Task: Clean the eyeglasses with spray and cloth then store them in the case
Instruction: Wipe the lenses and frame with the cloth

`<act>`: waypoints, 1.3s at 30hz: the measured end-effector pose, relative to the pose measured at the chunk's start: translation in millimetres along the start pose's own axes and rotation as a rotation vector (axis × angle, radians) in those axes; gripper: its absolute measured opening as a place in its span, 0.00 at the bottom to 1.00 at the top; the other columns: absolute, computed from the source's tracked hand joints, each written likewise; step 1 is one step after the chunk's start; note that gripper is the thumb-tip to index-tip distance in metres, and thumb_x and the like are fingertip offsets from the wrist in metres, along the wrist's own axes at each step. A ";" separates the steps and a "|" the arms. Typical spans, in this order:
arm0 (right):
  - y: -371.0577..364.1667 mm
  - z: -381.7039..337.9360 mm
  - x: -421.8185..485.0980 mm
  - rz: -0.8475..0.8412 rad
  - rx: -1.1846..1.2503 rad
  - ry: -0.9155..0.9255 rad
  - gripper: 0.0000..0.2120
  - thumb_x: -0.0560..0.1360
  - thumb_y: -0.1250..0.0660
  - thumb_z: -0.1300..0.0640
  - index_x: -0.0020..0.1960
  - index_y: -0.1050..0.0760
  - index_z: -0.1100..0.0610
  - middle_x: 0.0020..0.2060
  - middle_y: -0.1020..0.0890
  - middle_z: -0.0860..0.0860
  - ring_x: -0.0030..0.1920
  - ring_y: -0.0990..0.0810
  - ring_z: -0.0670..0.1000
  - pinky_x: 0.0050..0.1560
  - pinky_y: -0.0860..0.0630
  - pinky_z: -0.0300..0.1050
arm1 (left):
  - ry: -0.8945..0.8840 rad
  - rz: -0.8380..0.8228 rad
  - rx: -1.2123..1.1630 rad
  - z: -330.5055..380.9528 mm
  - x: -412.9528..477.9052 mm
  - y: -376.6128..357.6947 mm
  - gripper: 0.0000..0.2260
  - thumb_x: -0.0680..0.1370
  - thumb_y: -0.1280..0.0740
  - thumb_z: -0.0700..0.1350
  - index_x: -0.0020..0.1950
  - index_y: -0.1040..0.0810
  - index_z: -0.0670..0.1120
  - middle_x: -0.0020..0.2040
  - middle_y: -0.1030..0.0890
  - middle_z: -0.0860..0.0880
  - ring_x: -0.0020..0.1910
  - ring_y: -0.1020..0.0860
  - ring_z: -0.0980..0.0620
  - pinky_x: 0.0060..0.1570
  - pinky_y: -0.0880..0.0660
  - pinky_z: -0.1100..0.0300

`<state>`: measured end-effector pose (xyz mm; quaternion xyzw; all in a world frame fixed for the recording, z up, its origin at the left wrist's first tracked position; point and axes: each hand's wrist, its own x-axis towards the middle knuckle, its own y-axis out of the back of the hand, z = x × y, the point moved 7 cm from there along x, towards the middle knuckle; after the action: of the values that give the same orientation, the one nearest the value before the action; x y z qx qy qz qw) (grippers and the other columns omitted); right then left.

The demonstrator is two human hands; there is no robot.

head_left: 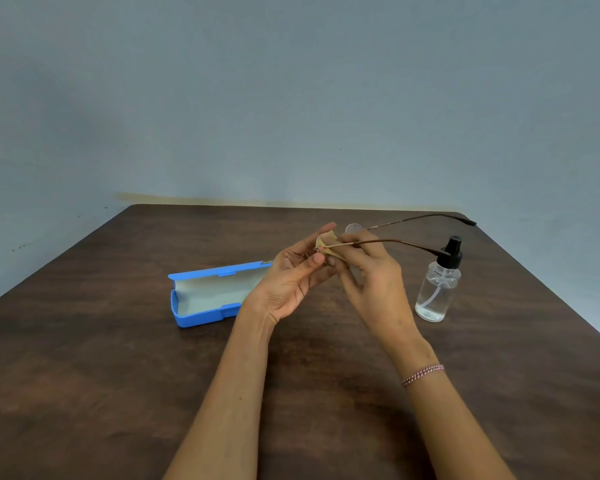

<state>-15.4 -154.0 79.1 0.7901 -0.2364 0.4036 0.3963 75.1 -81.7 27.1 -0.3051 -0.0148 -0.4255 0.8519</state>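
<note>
Thin brown-framed eyeglasses (395, 241) are held above the table's middle, temples unfolded and pointing right. My right hand (371, 275) grips the frame near the hinge. My left hand (298, 271) pinches a small tan cloth (326, 242) folded around one lens; the other lens (353, 228) shows behind. A blue case (201, 317) lies open on the table to the left, its pale lining bare, partly hidden by my left hand. A clear spray bottle (437, 289) with a black nozzle stands upright to the right of my hands.
The dark wooden table (118, 375) reaches to a grey-blue wall (291, 98) at the back. Its right edge runs diagonally close behind the spray bottle. A beaded bracelet (422, 375) is on my right wrist.
</note>
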 end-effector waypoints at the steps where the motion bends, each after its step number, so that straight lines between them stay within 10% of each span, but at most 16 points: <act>1: 0.7 -0.3 0.5 -0.009 0.011 0.016 0.16 0.72 0.32 0.69 0.57 0.21 0.59 0.50 0.25 0.49 0.54 0.29 0.39 0.57 0.36 0.23 | -0.007 0.001 -0.002 0.8 -0.4 0.7 0.27 0.62 0.20 0.45 0.60 0.20 0.48 0.54 0.18 0.47 0.51 0.19 0.52 0.50 0.21 0.59; 39: -4.9 0.5 -1.8 0.001 -0.052 0.019 0.14 0.72 0.32 0.69 0.57 0.21 0.60 0.49 0.22 0.54 0.52 0.26 0.51 0.54 0.28 0.37 | -0.100 0.063 -0.021 4.0 2.7 4.4 0.25 0.59 0.19 0.49 0.55 0.18 0.48 0.51 0.16 0.48 0.49 0.18 0.54 0.46 0.21 0.63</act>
<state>-12.8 -151.5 75.3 0.7755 -0.2433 0.4052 0.4186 81.0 -79.6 28.9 -0.3352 -0.0431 -0.3830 0.8597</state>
